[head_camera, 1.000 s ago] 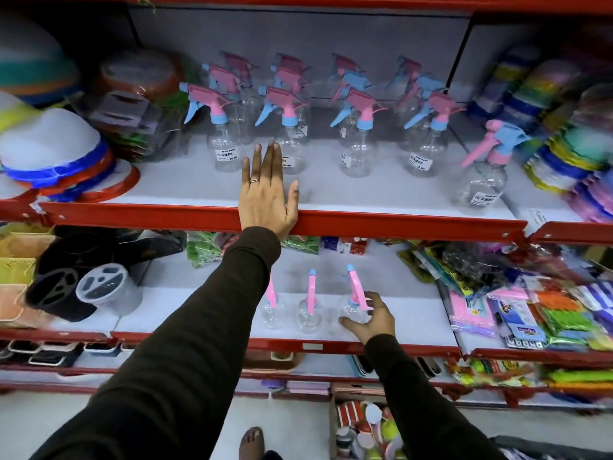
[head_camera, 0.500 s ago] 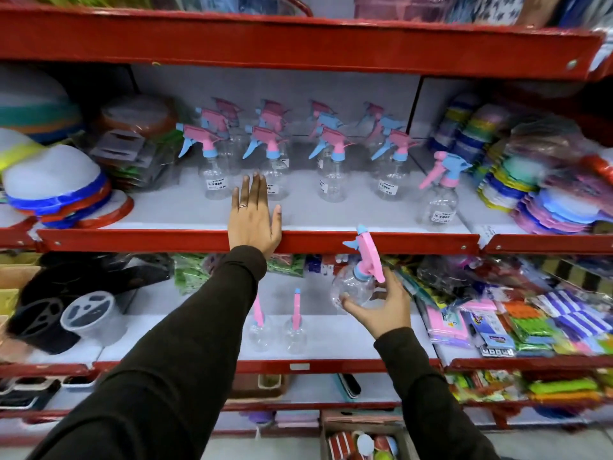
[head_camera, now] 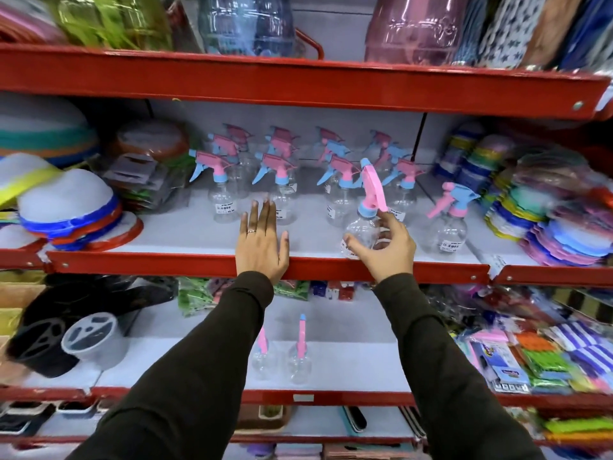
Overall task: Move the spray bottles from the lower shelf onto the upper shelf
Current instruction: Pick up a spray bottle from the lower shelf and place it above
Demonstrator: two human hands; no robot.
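My right hand point(head_camera: 386, 247) grips a clear spray bottle point(head_camera: 363, 227) with a pink and blue trigger head, holding it over the front edge of the upper shelf point(head_camera: 331, 270). My left hand point(head_camera: 262, 245) lies flat on that shelf's red front lip, fingers spread. Several spray bottles point(head_camera: 282, 180) stand in rows further back on the upper shelf, and one more point(head_camera: 452, 220) stands alone to the right. Two spray bottles point(head_camera: 263, 355) point(head_camera: 300, 358) stand on the lower shelf point(head_camera: 348, 363) between my forearms.
Stacked coloured plates and lids point(head_camera: 66, 207) fill the upper shelf's left, stacked plastic lids point(head_camera: 547, 214) its right. The lower shelf holds black and grey containers point(head_camera: 63, 336) at left and packaged goods point(head_camera: 537, 356) at right. Large plastic jars point(head_camera: 414, 24) stand on the top shelf.
My right hand took the rightmost bottle from the lower shelf and raised it to the upper shelf's front edge. The view tilted up. My left hand stayed on the shelf lip.
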